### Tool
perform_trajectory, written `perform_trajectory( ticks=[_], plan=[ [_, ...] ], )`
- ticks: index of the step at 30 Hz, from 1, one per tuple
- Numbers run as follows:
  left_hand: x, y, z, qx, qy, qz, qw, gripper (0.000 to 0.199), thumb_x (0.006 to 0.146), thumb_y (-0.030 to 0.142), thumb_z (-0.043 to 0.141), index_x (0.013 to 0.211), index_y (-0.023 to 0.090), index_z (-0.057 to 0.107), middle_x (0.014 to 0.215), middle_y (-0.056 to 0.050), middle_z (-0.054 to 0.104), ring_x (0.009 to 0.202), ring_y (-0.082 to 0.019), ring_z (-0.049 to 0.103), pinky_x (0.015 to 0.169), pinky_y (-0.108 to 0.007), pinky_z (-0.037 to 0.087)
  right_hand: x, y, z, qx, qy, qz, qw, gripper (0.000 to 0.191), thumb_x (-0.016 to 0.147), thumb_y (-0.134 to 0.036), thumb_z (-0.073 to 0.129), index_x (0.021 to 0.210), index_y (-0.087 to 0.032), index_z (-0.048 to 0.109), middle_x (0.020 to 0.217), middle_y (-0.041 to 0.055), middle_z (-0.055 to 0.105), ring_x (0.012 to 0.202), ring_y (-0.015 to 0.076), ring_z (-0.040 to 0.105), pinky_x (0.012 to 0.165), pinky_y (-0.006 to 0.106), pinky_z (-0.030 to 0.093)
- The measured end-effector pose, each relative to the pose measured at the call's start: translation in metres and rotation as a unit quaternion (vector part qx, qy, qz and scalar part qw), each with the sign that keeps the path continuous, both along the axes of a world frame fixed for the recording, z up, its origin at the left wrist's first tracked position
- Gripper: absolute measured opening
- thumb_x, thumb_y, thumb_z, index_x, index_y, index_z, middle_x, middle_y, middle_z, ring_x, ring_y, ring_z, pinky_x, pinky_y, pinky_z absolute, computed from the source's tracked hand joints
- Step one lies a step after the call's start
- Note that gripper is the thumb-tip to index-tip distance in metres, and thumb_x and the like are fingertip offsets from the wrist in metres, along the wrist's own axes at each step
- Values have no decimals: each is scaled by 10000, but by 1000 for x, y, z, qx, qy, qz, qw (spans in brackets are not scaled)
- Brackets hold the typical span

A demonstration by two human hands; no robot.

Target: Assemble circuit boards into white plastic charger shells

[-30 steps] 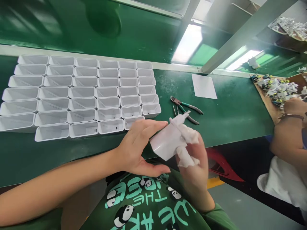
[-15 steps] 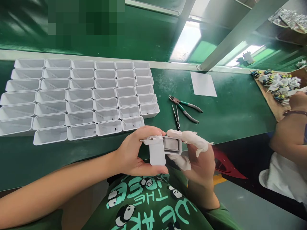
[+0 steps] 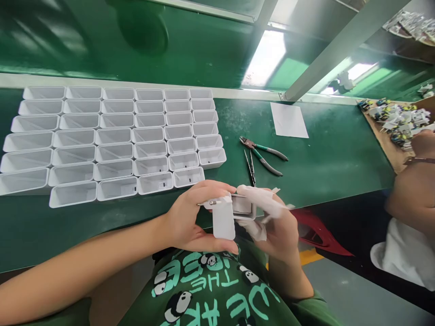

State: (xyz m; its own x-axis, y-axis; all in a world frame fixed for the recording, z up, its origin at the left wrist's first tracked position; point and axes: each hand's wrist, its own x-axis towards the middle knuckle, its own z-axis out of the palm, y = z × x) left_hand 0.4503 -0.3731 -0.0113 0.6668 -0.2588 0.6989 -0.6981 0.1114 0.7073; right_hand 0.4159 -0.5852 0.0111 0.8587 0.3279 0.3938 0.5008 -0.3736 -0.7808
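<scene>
The white pin-bearing piece (image 3: 223, 222) is grasped between the thumb and fingers of the left hand (image 3: 185, 217); the white housing (image 3: 250, 214) is grasped by the right hand (image 3: 282, 231), whose fingers are partly covered by white wraps (image 3: 260, 197); both pieces are held between the hands, above the person's lap near the edge of the green table (image 3: 326, 156). The housing is seen with its mouth uncovered and a pale insert (image 3: 242, 204) lying within; the pin-bearing piece is placed beside the mouth, not over it, so the two are judged to be unclosed; open white cases (image 3: 73, 194) are set out in six rows of six with a shorter front row of four, and no cover is seen on any of them; by how many pieces the work has been advanced cannot be read. The pliers (image 3: 260, 154) and tweezers (image 3: 250, 170) are left unheld. The underside of the housing is hidden by the right hand; whether the two pieces are touching cannot be made out; the wraps are blurred; the small parts (image 3: 403, 122) and a co-worker's arm (image 3: 409, 194) are cut off at the right.
</scene>
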Motion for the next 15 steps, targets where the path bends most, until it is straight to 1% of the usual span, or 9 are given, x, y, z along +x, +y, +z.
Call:
perform_trajectory(
  ticks=[3, 5, 7, 8, 9, 10, 12, 13, 15],
  plan=[
    [-3, -1, 0, 4, -29, 82, 996, 964, 699, 608, 802, 1462, 200, 376, 1280, -173, 585, 1133, -262, 636, 904, -383, 583, 15, -2, 12, 29, 45, -21, 998, 545, 836, -176, 720, 1344, -300, 566, 1232, 87, 668, 1051, 270, 663, 948, 481, 547],
    [-6, -1, 1, 45, -73, 138, 987, 1003, 749, 693, 700, 1518, 185, 304, 1369, -201, 519, 1226, -295, 573, 969, -442, 542, 45, -2, 17, 63, 18, -46, 997, 484, 832, -178, 719, 1285, -270, 576, 1204, 91, 658, 1007, 245, 672, 902, 443, 568],
    [-6, 0, 2, 99, -135, 151, 974, 923, 848, 675, 583, 1534, 139, 273, 1397, -225, 486, 1286, -307, 522, 1011, -463, 497, 96, 0, 19, 102, -47, -74, 991, 479, 813, -189, 720, 1259, -242, 554, 1198, 101, 624, 1034, 246, 660, 845, 410, 583],
    [-6, 1, 1, 121, -171, 151, 966, 861, 889, 643, 533, 1524, 118, 285, 1387, -234, 488, 1296, -309, 511, 1013, -463, 484, 128, 3, 20, 112, -78, -80, 987, 563, 800, -196, 720, 1312, -255, 494, 1217, 98, 599, 1073, 251, 643, 825, 403, 586],
    [-4, 2, 1, 140, -207, 152, 956, 802, 915, 608, 500, 1508, 106, 304, 1366, -238, 497, 1296, -311, 510, 1005, -460, 477, 163, 8, 21, 100, -93, -88, 987, 680, 787, -176, 711, 1387, -267, 403, 1207, 96, 597, 1043, 240, 646, 781, 390, 592],
    [-2, 3, 1, 156, -240, 155, 946, 749, 927, 577, 485, 1484, 101, 329, 1342, -239, 509, 1288, -316, 514, 989, -458, 475, 197, 14, 22, 72, -98, -108, 987, 741, 775, -133, 689, 1422, -249, 348, 1176, 106, 610, 948, 220, 660, 724, 373, 592],
    [2, 7, 0, 178, -286, 166, 927, 644, 929, 528, 488, 1415, 115, 390, 1298, -228, 536, 1257, -323, 533, 947, -460, 477, 259, 30, 23, -9, -95, -162, 982, 734, 733, -17, 663, 1398, -148, 380, 1269, 188, 572, 978, 207, 642, 804, 375, 574],
    [4, 9, 0, 183, -301, 172, 920, 587, 922, 505, 502, 1369, 133, 424, 1279, -216, 551, 1233, -320, 547, 924, -458, 481, 282, 38, 23, -15, -91, -169, 981, 682, 715, 28, 658, 1346, -98, 433, 1331, 239, 529, 1063, 222, 620, 875, 386, 548],
    [8, 14, 0, 171, -327, 184, 911, 461, 903, 461, 531, 1263, 176, 491, 1245, -181, 578, 1178, -302, 577, 880, -444, 487, 314, 53, 17, -19, -63, -174, 983, 575, 709, 61, 650, 1255, -11, 485, 1369, 305, 487, 1187, 253, 578, 936, 380, 501]
  ],
)
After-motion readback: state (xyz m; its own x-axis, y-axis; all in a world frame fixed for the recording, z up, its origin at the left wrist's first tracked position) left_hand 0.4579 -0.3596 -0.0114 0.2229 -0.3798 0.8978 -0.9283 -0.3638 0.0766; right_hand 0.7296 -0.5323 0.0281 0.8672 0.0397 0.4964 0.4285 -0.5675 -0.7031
